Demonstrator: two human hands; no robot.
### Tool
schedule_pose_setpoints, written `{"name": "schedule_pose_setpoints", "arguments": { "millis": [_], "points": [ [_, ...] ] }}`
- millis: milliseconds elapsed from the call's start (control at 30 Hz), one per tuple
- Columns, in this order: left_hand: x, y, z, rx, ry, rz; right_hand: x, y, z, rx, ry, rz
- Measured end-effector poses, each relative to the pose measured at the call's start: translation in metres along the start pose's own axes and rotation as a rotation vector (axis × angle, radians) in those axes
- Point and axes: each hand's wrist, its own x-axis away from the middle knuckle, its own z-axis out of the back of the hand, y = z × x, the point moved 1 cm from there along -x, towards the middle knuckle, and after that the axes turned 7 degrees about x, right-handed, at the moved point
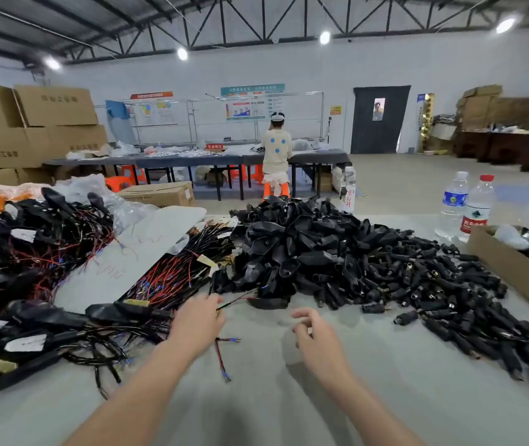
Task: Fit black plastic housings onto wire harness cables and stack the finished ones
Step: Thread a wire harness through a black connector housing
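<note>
- Harnesses already fitted with black housings (31,239) lay heaped at the far left of the grey tabletop (369,397), white tags showing among them.
- Just right of them, a loose bundle of unfitted red-and-black wire cables (179,272) fanned toward the middle.
- The left hand (197,326) had its grip closed round one thin red-and-black harness cable (234,302). Blue-tipped ends dangled below the hand, and the other end ran right.
- That end reached a single black plastic housing (268,302) at the near foot of the big heap of black plastic housings (288,246). Whether it had entered could not be told.
- The right hand (316,336) hovered near the housing, fingers loosely curled, its grip holding nothing.
- Threading seemed to be the step. The free hand would best steady the housing by its wide mouth while the left fed both wires in straight and together, so no terminal snagged at the narrow neck.
- Farther right, small black cylindrical plugs (433,284) were strewn up to a brown cardboard box (514,275).
</note>
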Motion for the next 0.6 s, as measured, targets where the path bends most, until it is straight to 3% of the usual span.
{"name": "schedule_pose_setpoints", "arguments": {
  "millis": [167,300,400,600],
  "points": [
    [-0.027,-0.015,-0.022,-0.317,-0.088,0.038,-0.026,0.015,-0.008,-0.046,0.031,-0.025],
    [-0.036,-0.027,-0.021,-0.376,-0.039,-0.048,-0.042,0.013,-0.016,-0.073,0.046,-0.033],
    [-0.040,-0.025,0.000,-0.084,0.069,-0.089,-0.054,0.006,-0.019,-0.035,0.063,-0.004],
    [-0.049,-0.004,0.076,0.544,0.383,-0.073,-0.067,-0.013,-0.023,0.273,0.051,0.101]
  ]
}}
